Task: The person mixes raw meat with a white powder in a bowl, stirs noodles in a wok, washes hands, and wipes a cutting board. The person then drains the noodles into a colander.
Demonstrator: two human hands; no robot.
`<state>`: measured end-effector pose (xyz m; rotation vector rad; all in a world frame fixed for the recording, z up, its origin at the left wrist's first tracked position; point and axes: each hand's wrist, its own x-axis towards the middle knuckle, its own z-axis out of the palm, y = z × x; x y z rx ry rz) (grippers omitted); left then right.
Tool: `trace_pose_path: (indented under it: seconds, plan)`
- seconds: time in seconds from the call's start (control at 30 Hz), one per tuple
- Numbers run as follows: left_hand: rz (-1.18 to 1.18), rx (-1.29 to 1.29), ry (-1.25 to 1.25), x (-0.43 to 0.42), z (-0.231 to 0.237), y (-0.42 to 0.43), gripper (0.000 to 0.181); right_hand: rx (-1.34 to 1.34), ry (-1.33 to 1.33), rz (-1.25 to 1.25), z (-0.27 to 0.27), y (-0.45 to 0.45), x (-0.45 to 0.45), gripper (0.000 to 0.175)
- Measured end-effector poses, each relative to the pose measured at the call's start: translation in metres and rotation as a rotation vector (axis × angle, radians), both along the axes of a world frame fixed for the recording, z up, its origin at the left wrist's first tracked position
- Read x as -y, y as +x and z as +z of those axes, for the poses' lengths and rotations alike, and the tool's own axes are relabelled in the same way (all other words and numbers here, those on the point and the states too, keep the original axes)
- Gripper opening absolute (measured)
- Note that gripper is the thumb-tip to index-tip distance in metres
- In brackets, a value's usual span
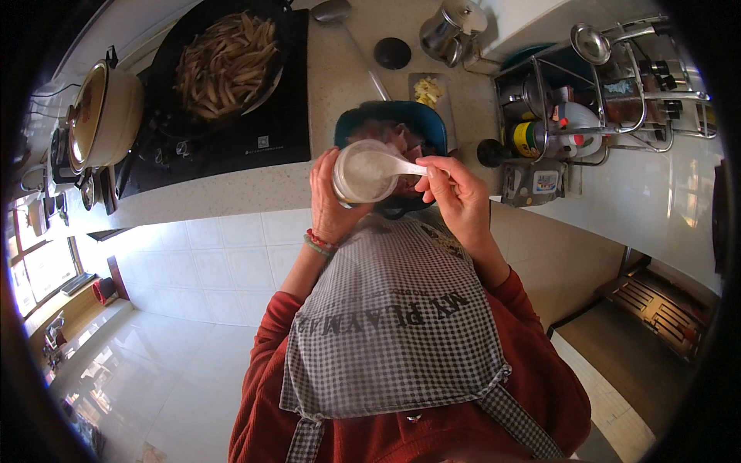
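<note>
My left hand point(329, 197) is wrapped around a clear round jar point(341, 182), held tilted with its mouth towards me. White granules or powder point(370, 171) show inside it. In my right hand point(454, 188) is the handle of a white plastic spoon point(410, 168), whose bowl end reaches into the jar's mouth. Directly beneath both hands stands a dark teal basin point(438, 118) on the counter. Pieces of raw reddish meat point(399, 134) lie in it, partly hidden by the jar and hands.
A wok point(165, 72) with browned strips of food sits on the black hob point(231, 147), left of a metal spatula point(365, 55). A lidded pot point(110, 113) stands farther left. Chopped pale pieces point(427, 91), a steel jug point(446, 35) and a metal bottle rack point(544, 110) are rightward.
</note>
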<state>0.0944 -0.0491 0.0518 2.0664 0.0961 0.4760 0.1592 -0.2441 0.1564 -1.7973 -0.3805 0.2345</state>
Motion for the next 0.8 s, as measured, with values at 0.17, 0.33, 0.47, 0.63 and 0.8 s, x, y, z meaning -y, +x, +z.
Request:
trace_pose_path:
  seconds: [0.17, 0.33, 0.47, 0.63, 0.8]
  plan:
    - [0.030, -0.017, -0.010, 0.000, -0.004, -0.004, 0.099, -0.195, 0.115, -0.108, 0.003, 0.008, 0.012, 0.018]
    - [0.095, -0.057, -0.011, -0.010, -0.008, -0.017, 0.099, -0.127, 0.061, -0.208, 0.000, 0.023, 0.040, 0.020]
    - [0.147, -0.054, -0.012, -0.018, -0.006, -0.030, 0.103, -0.093, -0.048, -0.252, -0.018, 0.031, 0.057, 0.019]
    - [0.168, -0.057, 0.050, -0.026, 0.001, -0.042, 0.105, -0.106, -0.025, -0.216, -0.045, 0.022, 0.061, 0.018]
    - [0.156, -0.081, 0.060, -0.031, 0.001, -0.046, 0.106, -0.126, -0.015, -0.277, -0.051, 0.018, 0.063, 0.018]
